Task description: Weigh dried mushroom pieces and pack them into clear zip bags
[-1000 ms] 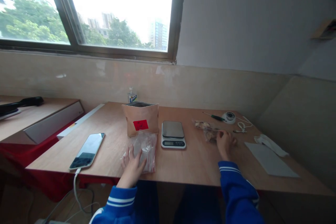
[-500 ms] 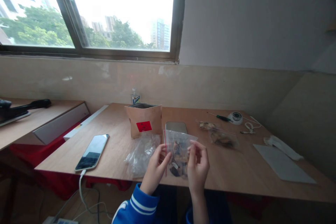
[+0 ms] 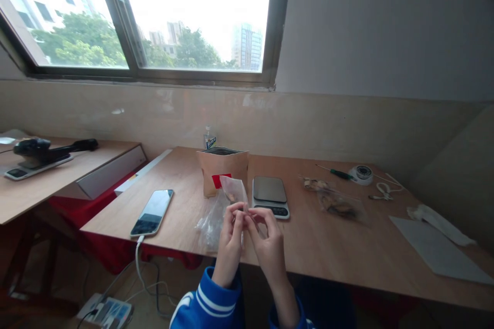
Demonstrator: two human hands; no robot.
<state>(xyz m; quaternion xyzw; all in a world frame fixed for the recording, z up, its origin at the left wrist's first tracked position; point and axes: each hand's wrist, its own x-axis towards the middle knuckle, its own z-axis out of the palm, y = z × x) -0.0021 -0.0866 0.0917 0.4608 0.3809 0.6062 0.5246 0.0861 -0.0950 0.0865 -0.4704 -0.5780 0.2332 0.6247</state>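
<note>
1. while your left hand (image 3: 230,239) and right hand (image 3: 269,236) pinch the clear bag (image 3: 236,186) at lower center of the frame, whether it is sealed cannot be told.
2. if unsealed, tilting could spill its contents (image 3: 231,197).
3. a loosened pinch could drop it onto the crumpled plastic (image 3: 210,229).

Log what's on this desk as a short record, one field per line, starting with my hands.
Left hand: pinching a clear bag, contents mostly hidden
Right hand: at the same bag, fingertips close to the left hand's
Behind the hands: brown pouch, upright, top open; red label partly covered
Left side: phone, cable plugged in
Right of pouch: digital scale
Farther right: two filled bags, lying flat; screwdriver; white cloth
</note>
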